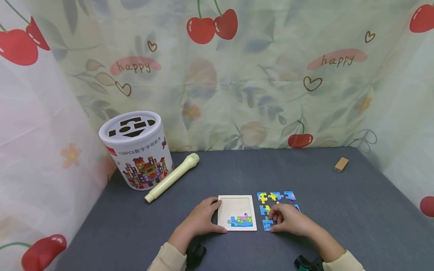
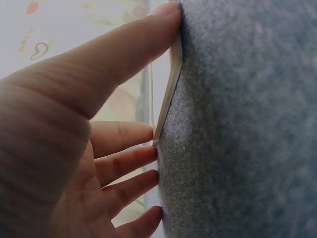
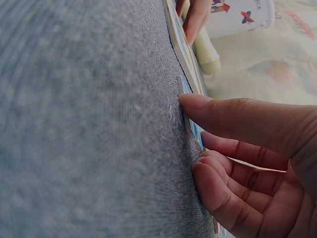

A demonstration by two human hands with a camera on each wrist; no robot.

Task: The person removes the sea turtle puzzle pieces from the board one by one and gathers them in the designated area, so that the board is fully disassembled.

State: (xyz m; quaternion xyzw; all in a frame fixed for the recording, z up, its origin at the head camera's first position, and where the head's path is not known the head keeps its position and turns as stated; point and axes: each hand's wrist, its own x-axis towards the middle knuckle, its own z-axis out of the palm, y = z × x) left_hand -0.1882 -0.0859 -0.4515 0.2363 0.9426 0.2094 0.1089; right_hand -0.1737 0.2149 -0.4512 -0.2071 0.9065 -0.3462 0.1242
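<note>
My left hand (image 1: 202,215) holds a square wooden puzzle tray (image 1: 254,210) at its left side, thumb at the near edge and index finger near the far left. Several joined pieces (image 1: 241,221) with a blue and pink picture lie in the tray's near right part. Just right of the tray, my right hand (image 1: 287,219) pinches a blue jigsaw piece (image 1: 267,224) flat on the table, thumb at its near edge and fingers curled. Beyond it are loose pieces (image 1: 262,197), some hidden under the hand. In the right wrist view, the thumb (image 3: 218,111) touches the piece's edge.
A white block bucket (image 1: 135,150) with shaped holes in its lid stands at the back left. Against it leans or lies a cream microphone-shaped stick (image 1: 173,177). A small wooden block (image 1: 341,164) rests at the far right of the dark table (image 1: 210,169). Printed curtains surround the back and sides.
</note>
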